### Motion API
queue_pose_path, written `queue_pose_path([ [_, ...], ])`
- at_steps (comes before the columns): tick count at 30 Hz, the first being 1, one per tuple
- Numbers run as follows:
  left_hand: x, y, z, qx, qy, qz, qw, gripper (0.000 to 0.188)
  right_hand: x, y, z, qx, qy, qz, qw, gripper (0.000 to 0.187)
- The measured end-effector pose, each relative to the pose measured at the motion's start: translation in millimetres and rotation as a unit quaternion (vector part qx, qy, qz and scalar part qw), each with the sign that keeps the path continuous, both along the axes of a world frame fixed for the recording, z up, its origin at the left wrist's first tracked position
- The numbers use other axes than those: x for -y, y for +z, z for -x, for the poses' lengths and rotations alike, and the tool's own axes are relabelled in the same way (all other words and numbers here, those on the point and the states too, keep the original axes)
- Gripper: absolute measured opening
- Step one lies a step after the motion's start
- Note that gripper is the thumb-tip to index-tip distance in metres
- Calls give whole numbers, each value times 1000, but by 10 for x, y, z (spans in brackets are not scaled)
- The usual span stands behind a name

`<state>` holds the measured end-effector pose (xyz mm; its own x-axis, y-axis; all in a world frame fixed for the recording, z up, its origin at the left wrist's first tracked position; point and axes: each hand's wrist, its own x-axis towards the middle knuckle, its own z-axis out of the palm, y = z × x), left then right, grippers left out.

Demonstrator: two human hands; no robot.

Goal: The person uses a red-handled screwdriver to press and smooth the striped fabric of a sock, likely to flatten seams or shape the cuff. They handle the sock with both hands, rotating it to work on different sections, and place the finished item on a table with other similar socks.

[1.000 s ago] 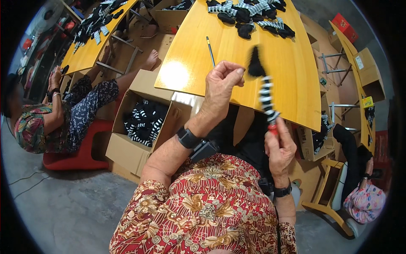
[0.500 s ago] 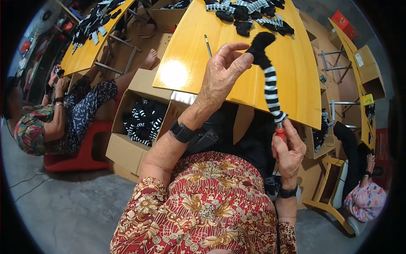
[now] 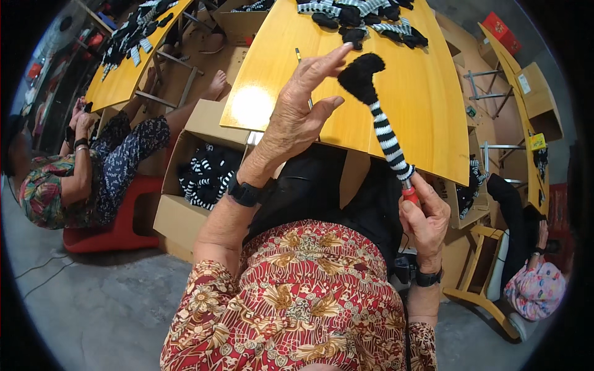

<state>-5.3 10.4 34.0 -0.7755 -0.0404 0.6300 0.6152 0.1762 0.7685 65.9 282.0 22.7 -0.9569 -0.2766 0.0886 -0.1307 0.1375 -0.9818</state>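
Observation:
My right hand (image 3: 427,210) is closed round the red handle of a tool (image 3: 409,194), whose short bit of metal shaft shows above the grip. Over the rest of the shaft sits a striped black-and-white sock (image 3: 388,137), its fuzzy black foot end bunched at the top and tilted to the left. What the shaft looks like inside the sock is hidden. Just left of the black end, my left hand (image 3: 297,111) is raised with fingers stretched and thumb apart, touching nothing.
A yellow table (image 3: 346,117) stands before me, with a heap of striped socks (image 3: 365,15) at its far side and a pencil-like stick (image 3: 298,55). An open carton (image 3: 185,213) of socks is at my left. Co-workers sit left (image 3: 68,185) and right (image 3: 535,290).
My left hand has let go of the sock's black end and moved left, its fingers opening. The sock now leans further left on the tool in my right hand.

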Motion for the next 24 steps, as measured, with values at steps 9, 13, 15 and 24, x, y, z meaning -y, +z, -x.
queue_pose_path([
  [9, 395, -6, -6, 27, -78, 95, 992, 26, -96, -60, -31, 81, 101, 62, 990, 46],
  [13, 350, -83, -78, 159, -144, -75, 974, 23, -144, -146, -59, 55, 94, 61, 992, 45],
  [15, 323, -61, -116, 192, -160, -127, 960, 23, -138, -145, -80, 60, 88, 72, 992, 45],
  [24, 115, -90, -160, 211, -186, -196, 939, 16, -37, -300, -140, 60, 61, 168, 982, 46],
])
